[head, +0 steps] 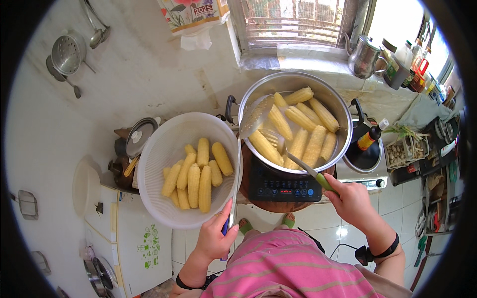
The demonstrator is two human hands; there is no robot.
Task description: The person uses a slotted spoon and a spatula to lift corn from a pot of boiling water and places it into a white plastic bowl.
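Observation:
My left hand (216, 236) grips the blue handle of a metal skimmer (257, 113), whose perforated bowl is over the left side of a large steel pot (296, 76). In my right hand (350, 199) is the green handle of a slotted turner (274, 140), its metal head among the corn cobs in the pot. Several peeled yellow cobs (315, 147) lie in the water there. Left of the pot, a white plastic colander (152, 160) holds several more corn cobs (193, 180).
Beneath the pot sits a black induction cooker (285, 190) with a lit display. A dark sauce bottle (367, 138) stands on a second cooker (367, 167) at right. A steel kettle (365, 57) occupies the windowsill. Below the colander is a white fridge (145, 238).

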